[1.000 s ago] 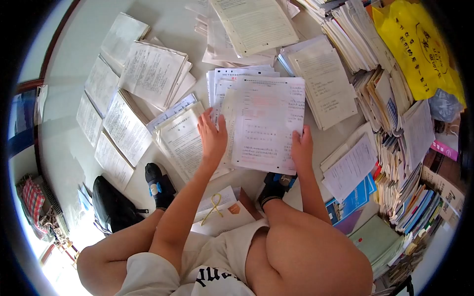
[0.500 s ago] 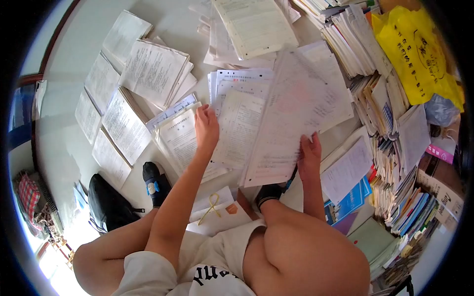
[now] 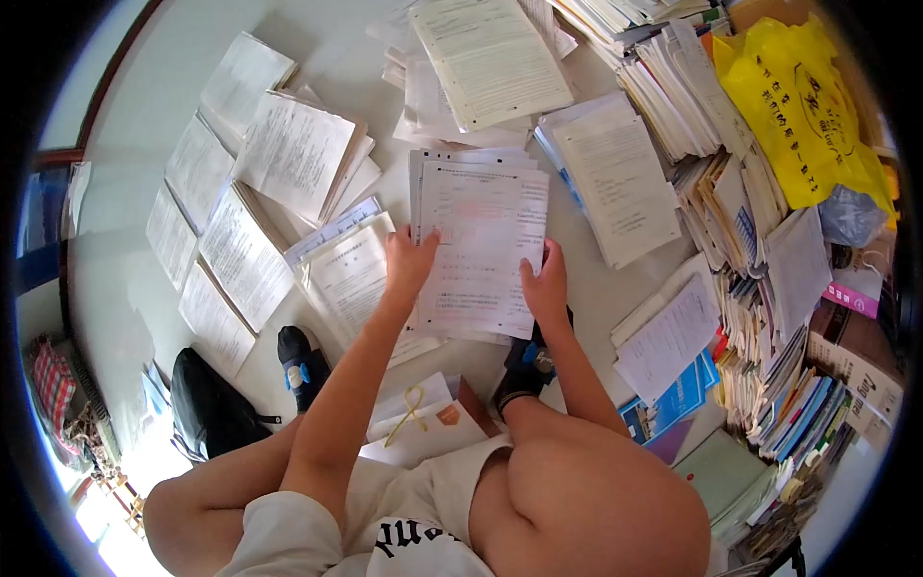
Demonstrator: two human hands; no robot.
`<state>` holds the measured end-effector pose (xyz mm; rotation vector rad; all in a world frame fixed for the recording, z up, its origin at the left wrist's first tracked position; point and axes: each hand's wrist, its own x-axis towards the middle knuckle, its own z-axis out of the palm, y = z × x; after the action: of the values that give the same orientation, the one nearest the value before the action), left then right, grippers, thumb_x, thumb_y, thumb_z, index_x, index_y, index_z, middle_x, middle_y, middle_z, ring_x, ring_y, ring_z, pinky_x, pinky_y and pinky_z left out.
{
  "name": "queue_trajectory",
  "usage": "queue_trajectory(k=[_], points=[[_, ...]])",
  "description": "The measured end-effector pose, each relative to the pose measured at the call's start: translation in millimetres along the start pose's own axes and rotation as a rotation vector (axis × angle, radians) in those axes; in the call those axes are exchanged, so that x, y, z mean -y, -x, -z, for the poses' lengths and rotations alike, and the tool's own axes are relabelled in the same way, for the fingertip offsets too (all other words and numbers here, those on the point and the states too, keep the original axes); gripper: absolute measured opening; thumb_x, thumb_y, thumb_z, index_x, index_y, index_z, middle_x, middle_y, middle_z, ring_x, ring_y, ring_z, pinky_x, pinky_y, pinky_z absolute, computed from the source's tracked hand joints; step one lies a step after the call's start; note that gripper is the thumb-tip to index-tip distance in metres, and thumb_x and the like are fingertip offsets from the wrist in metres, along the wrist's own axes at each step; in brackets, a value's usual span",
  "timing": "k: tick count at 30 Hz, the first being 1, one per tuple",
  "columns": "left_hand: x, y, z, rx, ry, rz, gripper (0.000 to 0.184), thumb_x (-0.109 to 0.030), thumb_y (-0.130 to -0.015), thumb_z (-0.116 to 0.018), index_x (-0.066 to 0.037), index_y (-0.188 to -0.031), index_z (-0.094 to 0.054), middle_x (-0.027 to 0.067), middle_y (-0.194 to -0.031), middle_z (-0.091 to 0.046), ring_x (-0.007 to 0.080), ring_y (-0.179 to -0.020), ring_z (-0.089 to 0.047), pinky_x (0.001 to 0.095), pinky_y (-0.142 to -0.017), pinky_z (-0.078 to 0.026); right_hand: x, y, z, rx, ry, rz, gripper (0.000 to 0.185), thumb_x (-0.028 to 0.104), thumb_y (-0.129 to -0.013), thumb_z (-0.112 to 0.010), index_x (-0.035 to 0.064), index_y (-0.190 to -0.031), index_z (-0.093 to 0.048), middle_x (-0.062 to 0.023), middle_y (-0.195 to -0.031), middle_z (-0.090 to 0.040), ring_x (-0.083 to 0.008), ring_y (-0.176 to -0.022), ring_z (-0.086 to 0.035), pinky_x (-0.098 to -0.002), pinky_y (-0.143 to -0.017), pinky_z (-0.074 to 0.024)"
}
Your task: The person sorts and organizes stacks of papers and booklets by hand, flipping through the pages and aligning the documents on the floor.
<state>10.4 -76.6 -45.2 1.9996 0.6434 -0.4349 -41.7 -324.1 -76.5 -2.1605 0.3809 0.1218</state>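
Observation:
A stack of printed papers with faint reddish marks lies between my hands on the light surface in front of me. My left hand grips its left edge, thumb on the top sheet. At the opposite edge, my right hand holds the same stack, with the thumb on top and fingers curled at the side. Bluish-edged sheets stick out a little at the upper left of the stack. Just left of my left hand lies a yellowish printed stack, partly under the held sheets.
Printed piles cover the left side. Cream sheets lie ahead, another pile at right. Tall stacks of books and papers line the right, with a yellow plastic bag. A black bag sits near my left foot.
The sheets in my right hand have come left and down onto the middle stack. My left hand has shifted to that stack's left edge. The right-hand pile is now uncovered.

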Motion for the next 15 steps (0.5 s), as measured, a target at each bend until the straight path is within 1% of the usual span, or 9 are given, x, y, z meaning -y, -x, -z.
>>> queue_trajectory(k=[1, 2, 4, 5, 9, 11, 12, 14, 15], points=[[-1, -1, 1, 0.152, 0.07, 0.065, 0.057, -0.022, -0.085, -0.073, 0.007, -0.13, -0.05, 0.026, -0.111, -0.064, 0.0413, -0.108, -0.06, 0.0479, -0.093, -0.048, 1, -1, 0, 0.005, 0.01, -0.003, 0.054, 0.016, -0.089, -0.068, -0.003, -0.134, -0.046, -0.0237, -0.125, -0.056, -0.038, -0.119, -0.055, -0.0446, -0.105, -0.042], [0, 3, -2, 0.151, 0.069, 0.064, 0.057, -0.022, -0.085, -0.073, 0.007, -0.13, -0.05, 0.026, -0.111, -0.064, 0.0413, -0.108, -0.06, 0.0479, -0.093, -0.048, 3, -3, -1, 0.011, 0.02, -0.006, 0.054, 0.016, -0.089, -0.068, -0.0028, -0.134, -0.046, -0.0241, -0.126, -0.056, -0.0381, -0.12, -0.055, -0.0444, -0.104, -0.0425], [-8, 20, -11, -0.077, -0.255, -0.265, 0.057, -0.016, -0.083, -0.073, 0.007, -0.129, -0.048, 0.028, -0.111, -0.065, 0.0431, -0.104, -0.064, 0.0491, -0.088, -0.052, 0, -7, -3, 0.025, 0.017, -0.001, 0.054, 0.017, -0.088, -0.069, -0.0028, -0.133, -0.047, -0.0242, -0.126, -0.055, -0.038, -0.118, -0.055, -0.0445, -0.103, -0.0427], [-13, 26, -10, -0.043, -0.13, -0.231, 0.058, -0.015, -0.081, -0.073, 0.006, -0.128, -0.047, 0.0287, -0.115, -0.065, 0.0449, -0.103, -0.065, 0.0481, -0.089, -0.053, -3, -8, -2, 0.037, 0.016, -0.001, 0.054, 0.019, -0.088, -0.07, -0.0028, -0.132, -0.047, -0.0243, -0.126, -0.054, -0.038, -0.117, -0.055, -0.0446, -0.103, -0.0429], [-15, 33, -1, 0.055, 0.06, -0.197, 0.058, -0.016, -0.082, -0.074, 0.007, -0.128, -0.048, 0.0273, -0.118, -0.065, 0.0434, -0.109, -0.064, 0.0453, -0.094, -0.052, 11, -9, 5, 0.045, -0.01, -0.013, 0.057, 0.023, -0.085, -0.075, -0.0033, -0.129, -0.049, -0.0239, -0.122, -0.054, -0.039, -0.113, -0.055, -0.0455, -0.102, -0.0432], [12, 25, -5, 0.087, 0.132, -0.258, 0.05, -0.011, -0.087, -0.073, 0.005, -0.129, -0.052, 0.0196, -0.121, -0.067, 0.0332, -0.11, -0.066, 0.0397, -0.096, -0.051, 34, -3, 13, -0.044, 0.441, 0.283, 0.06, 0.028, -0.085, -0.077, -0.0029, -0.128, -0.05, -0.0213, -0.116, -0.055, -0.0369, -0.108, -0.057, -0.046, -0.098, -0.0456], [9, 28, 1, 0.094, 0.131, -0.265, 0.05, -0.011, -0.087, -0.073, 0.005, -0.129, -0.052, 0.0196, -0.121, -0.067, 0.0332, -0.11, -0.066, 0.0397, -0.096, -0.051, 33, -5, 12, -0.053, 0.442, 0.279, 0.06, 0.028, -0.085, -0.077, -0.0029, -0.128, -0.05, -0.0213, -0.116, -0.055, -0.0369, -0.108, -0.057, -0.046, -0.098, -0.0456], [-8, 37, 21, 0.42, 0.511, -0.303, 0.05, 0.002, -0.09, -0.068, -0.001, -0.137, -0.05, 0.0114, -0.124, -0.067, 0.0202, -0.113, -0.064, 0.0373, -0.097, -0.053, 29, -13, 9, -0.022, -0.23, 0.04, 0.063, 0.032, -0.085, -0.08, -0.0025, -0.128, -0.05, -0.0174, -0.115, -0.057, -0.0317, -0.11, -0.058, -0.0437, -0.096, -0.0479], [-14, 37, 28, 0.472, 0.556, -0.319, 0.049, 0.006, -0.09, -0.068, -0.003, -0.135, -0.052, 0.0083, -0.125, -0.067, 0.0185, -0.113, -0.064, 0.0356, -0.101, -0.051, 37, -16, 16, 0.054, -0.553, -0.041, 0.062, 0.028, -0.086, -0.081, -0.0012, -0.13, -0.049, -0.014, -0.123, -0.059, -0.0269, -0.113, -0.059, -0.0395, -0.097, -0.0493]])
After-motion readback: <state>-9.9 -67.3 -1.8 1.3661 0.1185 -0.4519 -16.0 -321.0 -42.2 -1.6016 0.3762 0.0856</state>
